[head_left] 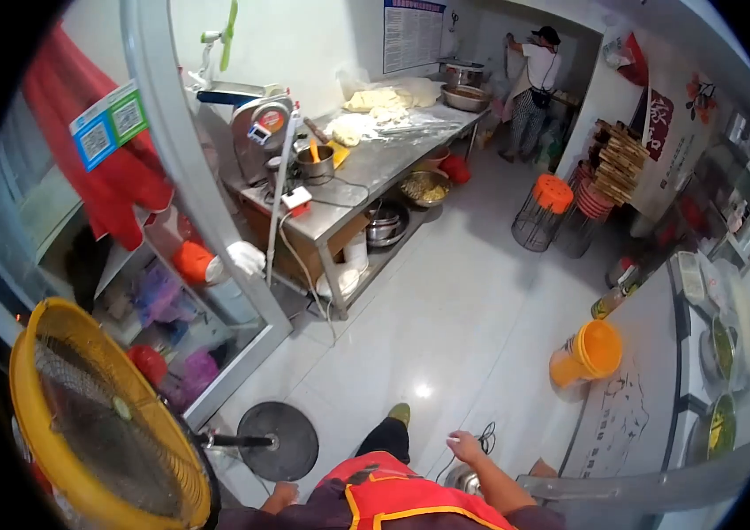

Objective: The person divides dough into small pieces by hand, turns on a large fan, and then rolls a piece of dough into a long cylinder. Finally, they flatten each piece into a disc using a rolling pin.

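My right hand (464, 446) hangs in front of my body at the bottom centre, its fingers loosely apart and nothing in them. It is above the floor, close to a thin dark cable (487, 437) and a metal pot (463, 480). Low at the left of my body is my left hand (284, 495), small in view; its fingers are too unclear to make out. The round black base (278, 440) of a stand lies near it. I wear a red apron (406, 493) with yellow trim, and one shoe (401, 412) shows ahead.
A yellow fan (35, 402) fills the lower left beside a glass door frame (238, 367). Beyond stands a steel table (318, 221) with dough (379, 102). An orange bucket (600, 349) and a counter (622, 415) are at right. Orange stools (553, 193) and another person (536, 75) are farther back.
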Demonstrator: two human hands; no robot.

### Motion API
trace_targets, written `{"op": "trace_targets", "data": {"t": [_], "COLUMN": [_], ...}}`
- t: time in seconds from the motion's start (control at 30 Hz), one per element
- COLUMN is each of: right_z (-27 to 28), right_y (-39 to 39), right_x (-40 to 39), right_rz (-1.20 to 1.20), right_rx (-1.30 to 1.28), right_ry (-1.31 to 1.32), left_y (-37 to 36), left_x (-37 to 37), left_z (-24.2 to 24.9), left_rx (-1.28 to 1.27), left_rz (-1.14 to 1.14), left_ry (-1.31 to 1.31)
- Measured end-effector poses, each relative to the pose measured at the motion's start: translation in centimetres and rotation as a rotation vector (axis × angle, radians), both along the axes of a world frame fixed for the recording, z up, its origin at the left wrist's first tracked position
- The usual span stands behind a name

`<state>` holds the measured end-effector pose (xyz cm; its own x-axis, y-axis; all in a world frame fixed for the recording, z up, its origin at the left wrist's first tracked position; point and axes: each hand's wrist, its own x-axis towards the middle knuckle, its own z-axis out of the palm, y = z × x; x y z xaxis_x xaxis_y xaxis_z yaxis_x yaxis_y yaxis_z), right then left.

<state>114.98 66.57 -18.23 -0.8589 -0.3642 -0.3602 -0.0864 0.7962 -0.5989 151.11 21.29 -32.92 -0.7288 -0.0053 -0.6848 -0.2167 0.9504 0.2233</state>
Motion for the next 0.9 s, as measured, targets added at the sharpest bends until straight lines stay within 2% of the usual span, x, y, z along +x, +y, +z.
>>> {"op": "trace_targets", "data": {"t": [0.03, 0.1, 0.13, 0.17, 0.2, 0.23, 0.27, 0.3, 0.37, 0.4, 0.43, 0.5, 0.6, 0.63, 0.73, 0.8, 0.83, 0.87, 0.9], "right_z": [-0.8, -0.5, -2.3, -4.9, -7.6, -8.1, -7.9, -7.4, -7.3, -7.2, -6.9, -6.6, -21.0, -19.9, -14.4, -10.2, -8.3, -7.5, -6.7], "right_y": [1.7, 5.5, 8.7, 12.3, 16.1, 18.9, 21.0, 22.2, 22.8, 22.7, 22.5, 21.8, 21.8, 21.0, 18.6, 17.4, 16.6, 16.2, 14.6], "right_x": [-2.2, -6.5, -8.4, -9.8, -10.7, -11.4, -12.3, -13.2, -14.6, -15.4, -16.6, -19.6, -23.4, -26.6, -41.4, -52.2, -57.5, -62.9, -67.9], "right_rz": [-0.029, -0.117, 0.162, 0.445, 0.436, 0.344, 0.212, 0.075, -0.228, -0.374, -0.115, 0.413, 0.312, 0.344, 0.469, 0.554, 0.494, 0.575, 0.415], "right_rx": [-0.034, 0.175, 0.425, 0.674, 0.762, 0.807, 0.817, 0.820, 0.646, 0.560, 0.640, 0.766, 0.628, 0.619, 0.637, 0.634, 0.610, 0.571, 0.666], "right_ry": [0.031, -0.161, -0.100, -0.046, -0.140, -0.243, -0.272, -0.301, -0.348, -0.375, -0.305, -0.151, -0.309, -0.304, -0.189, -0.039, 0.000, 0.130, 0.048], "left_y": [-0.7, -1.8, -2.0, -2.0, -2.7, -2.7, -2.1, -1.8, -0.8, 0.1, 1.4, 5.3, 7.7, 7.8, 7.2, 4.5, 3.1, 2.2, 1.5], "left_x": [-4.3, -13.3, -17.9, -22.1, -27.0, -32.7, -39.1, -44.3, -53.6, -57.8, -62.1, -69.7, -78.5, -80.6, -85.3, -86.8, -87.2, -88.4, -89.6], "left_z": [-0.3, -0.6, -0.4, -0.2, 1.3, 2.9, 6.9, 7.2, 8.2, 9.8, 11.8, 20.7, 23.2, 22.5, 21.3, 13.7, 11.4, 12.4, 14.0], "left_rx": [0.031, 0.115, 0.173, 0.069, 0.037, 0.019, 0.001, -0.002, -0.001, 0.190, 0.383, 0.597, 0.679, 0.680, 0.712, 0.618, 0.569, 0.545, 0.524], "left_rz": [0.078, 0.263, 0.339, 0.252, 0.062, -0.011, -0.084, -0.047, 0.020, 0.170, 0.325, 0.720, 0.602, 0.531, 0.586, 0.455, 0.385, 0.424, 0.465], "left_ry": [0.003, 0.061, 0.107, 0.053, -0.060, -0.044, -0.026, 0.118, 0.394, 0.417, 0.430, 0.260, 0.386, 0.432, 0.464, 0.545, 0.582, 0.611, 0.636]}}
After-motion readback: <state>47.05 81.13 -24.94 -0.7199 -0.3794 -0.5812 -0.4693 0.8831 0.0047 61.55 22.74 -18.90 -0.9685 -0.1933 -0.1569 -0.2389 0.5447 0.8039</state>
